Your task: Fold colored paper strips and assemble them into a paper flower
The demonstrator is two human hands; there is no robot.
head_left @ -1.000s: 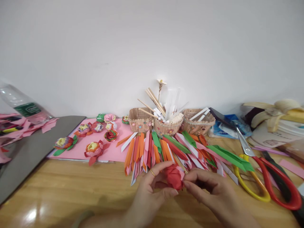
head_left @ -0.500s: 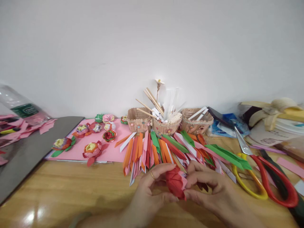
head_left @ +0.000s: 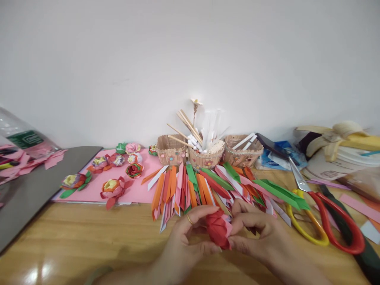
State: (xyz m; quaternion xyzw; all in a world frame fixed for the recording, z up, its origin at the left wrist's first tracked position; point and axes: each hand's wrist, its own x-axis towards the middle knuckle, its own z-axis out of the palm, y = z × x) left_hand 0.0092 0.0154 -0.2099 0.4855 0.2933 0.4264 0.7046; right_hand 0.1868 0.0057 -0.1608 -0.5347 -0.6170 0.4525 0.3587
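A red and pink folded paper flower (head_left: 217, 228) is held between my two hands, just above the front of the table. My left hand (head_left: 190, 237) grips its left side, with fingers over the top and the thumb underneath. From the right, my right hand (head_left: 255, 233) pinches the flower's pink petal edge between fingertips and thumb. Part of a dark red piece shows behind the right fingers; what it belongs to is hidden. Right behind the hands lies a fan of folded paper strips (head_left: 178, 190) in orange, pink, red, white and green.
Several finished paper flowers (head_left: 113, 188) rest on pink paper (head_left: 89, 194) at left, by a grey board (head_left: 74, 166) and plastic bottle (head_left: 28, 138). Small baskets (head_left: 170, 152) with sticks stand along the wall. Scissors (head_left: 326, 217) and a banana peel (head_left: 329, 146) lie at right.
The whole view has shifted slightly, so things appear a little further left. Both hands keep their hold on the paper flower, with hardly any change in their grip.
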